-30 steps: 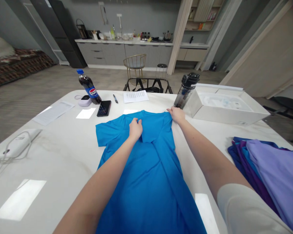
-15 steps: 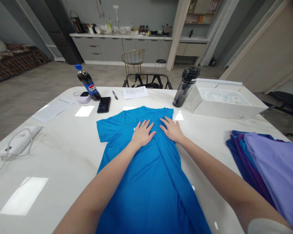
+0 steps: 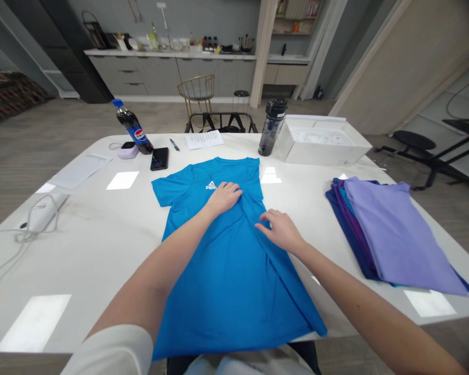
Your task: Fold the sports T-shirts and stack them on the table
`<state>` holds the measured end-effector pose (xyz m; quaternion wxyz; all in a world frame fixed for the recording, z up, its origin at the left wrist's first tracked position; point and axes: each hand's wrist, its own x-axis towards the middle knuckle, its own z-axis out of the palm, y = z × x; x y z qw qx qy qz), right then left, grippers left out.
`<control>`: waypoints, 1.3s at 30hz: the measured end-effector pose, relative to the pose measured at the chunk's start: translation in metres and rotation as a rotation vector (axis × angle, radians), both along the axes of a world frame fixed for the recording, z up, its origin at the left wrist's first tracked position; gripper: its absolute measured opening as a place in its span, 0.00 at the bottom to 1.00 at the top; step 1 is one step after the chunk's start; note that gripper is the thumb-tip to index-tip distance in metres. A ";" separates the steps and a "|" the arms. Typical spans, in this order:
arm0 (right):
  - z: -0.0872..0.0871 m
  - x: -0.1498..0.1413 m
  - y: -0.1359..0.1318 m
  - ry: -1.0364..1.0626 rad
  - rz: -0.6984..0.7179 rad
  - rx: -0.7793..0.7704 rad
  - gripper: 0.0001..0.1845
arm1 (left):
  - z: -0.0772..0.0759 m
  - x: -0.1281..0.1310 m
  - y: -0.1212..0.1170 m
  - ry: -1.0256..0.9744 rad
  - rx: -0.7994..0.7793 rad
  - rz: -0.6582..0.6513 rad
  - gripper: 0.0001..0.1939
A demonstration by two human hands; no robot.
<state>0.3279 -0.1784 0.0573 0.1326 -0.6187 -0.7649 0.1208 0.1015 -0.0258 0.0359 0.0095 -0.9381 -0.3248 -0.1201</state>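
Note:
A blue short-sleeved T-shirt [image 3: 226, 271] lies spread on the white table, collar away from me, with a white logo on its chest. Its right side is folded inward along a slanting crease, and the right sleeve is not seen laid out. On the chest, just right of the logo, my left hand [image 3: 223, 199] rests with its fingers bent and closed together on the fabric. My right hand [image 3: 281, 229] is at the shirt's right edge, thumb and fingers curved and apart; whether it touches the cloth I cannot tell.
Folded clothes [image 3: 398, 234], purple on top, lie at right. Along the back stand a white box [image 3: 324, 148], a dark water bottle [image 3: 271, 130] and a cola bottle [image 3: 135, 130]. A phone [image 3: 159, 159], papers [image 3: 78, 171] and a white device with a cable [image 3: 42, 213] are at left.
My left hand has gone from spread flat to bent fingers on the chest. My right hand has come down from near the shoulder to the right edge. The view has shifted right.

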 end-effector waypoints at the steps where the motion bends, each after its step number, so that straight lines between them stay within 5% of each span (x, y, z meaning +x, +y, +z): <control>1: 0.004 0.000 -0.021 -0.024 -0.003 -0.058 0.17 | 0.002 0.000 -0.010 0.021 -0.007 -0.063 0.19; 6: 0.015 0.011 -0.113 -0.190 -0.046 -0.230 0.19 | 0.008 0.000 -0.053 0.056 -0.053 -0.225 0.17; 11: 0.018 0.012 -0.165 -0.291 -0.064 -0.276 0.13 | 0.013 0.011 -0.079 0.073 -0.020 -0.241 0.15; 17: 0.027 0.001 -0.183 -0.244 -0.133 -0.304 0.13 | 0.006 0.027 -0.115 0.051 -0.031 -0.203 0.13; 22: 0.075 -0.001 -0.189 0.148 -0.106 -0.312 0.18 | 0.016 0.034 -0.136 0.012 -0.040 -0.070 0.15; 27: 0.108 -0.047 -0.181 0.355 0.020 -0.240 0.19 | 0.040 0.006 -0.153 -0.062 0.006 0.057 0.18; 32: 0.067 -0.088 -0.179 0.215 0.068 -0.224 0.14 | 0.029 -0.037 -0.212 0.050 0.070 -0.124 0.22; 36: 0.025 -0.068 -0.202 0.253 0.107 -0.252 0.09 | 0.015 -0.059 -0.261 0.092 -0.005 -0.259 0.22; 39: 0.007 -0.047 -0.225 0.233 0.154 -0.132 0.13 | 0.014 -0.072 -0.281 0.073 -0.053 -0.272 0.20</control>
